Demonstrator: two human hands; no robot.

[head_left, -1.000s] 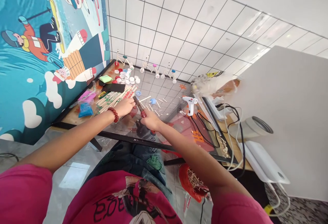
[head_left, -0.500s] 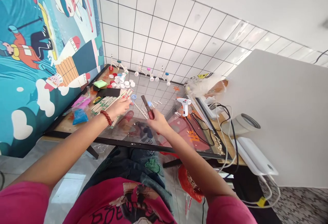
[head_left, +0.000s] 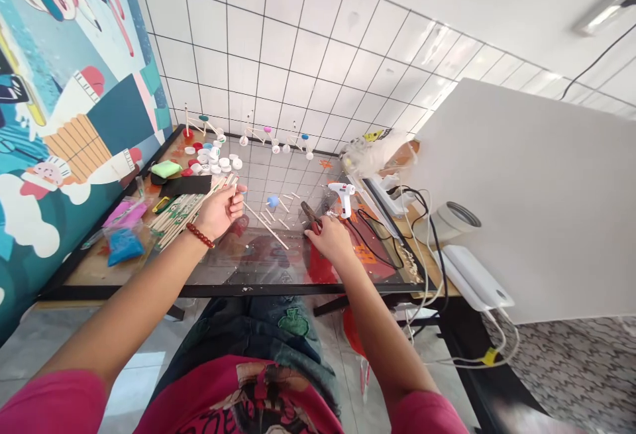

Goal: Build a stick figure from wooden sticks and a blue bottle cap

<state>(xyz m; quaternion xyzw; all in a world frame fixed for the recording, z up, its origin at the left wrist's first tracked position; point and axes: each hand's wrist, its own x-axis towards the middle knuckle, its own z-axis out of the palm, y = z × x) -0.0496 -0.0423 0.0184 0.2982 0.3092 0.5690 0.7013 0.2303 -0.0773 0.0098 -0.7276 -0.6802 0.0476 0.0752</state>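
Note:
My left hand (head_left: 221, 212), with a red bead bracelet at the wrist, is closed with its fingers curled above the right end of the pile of wooden sticks (head_left: 181, 212). What its fingers hold, if anything, is too small to make out. My right hand (head_left: 330, 238) is wrapped around the red handles of dark-jawed pliers (head_left: 311, 214), low over the table left of the white glue gun (head_left: 342, 197). Between my hands lie a long thin stick (head_left: 265, 225), several short cut pieces (head_left: 283, 205) and a blue bottle cap (head_left: 272, 201).
Stick-and-cap models (head_left: 258, 134) stand along the back edge. White and red bottle caps (head_left: 223, 162) lie back left, near a black sheet (head_left: 186, 185) and a blue packet (head_left: 124, 245). Cables (head_left: 377, 238) and a white cylinder (head_left: 454, 218) are at the right.
The pliers have moved right and down, away from the long stick, towards the glue gun. My left hand has drawn back slightly with its fingers curled in. The camera view has shifted right.

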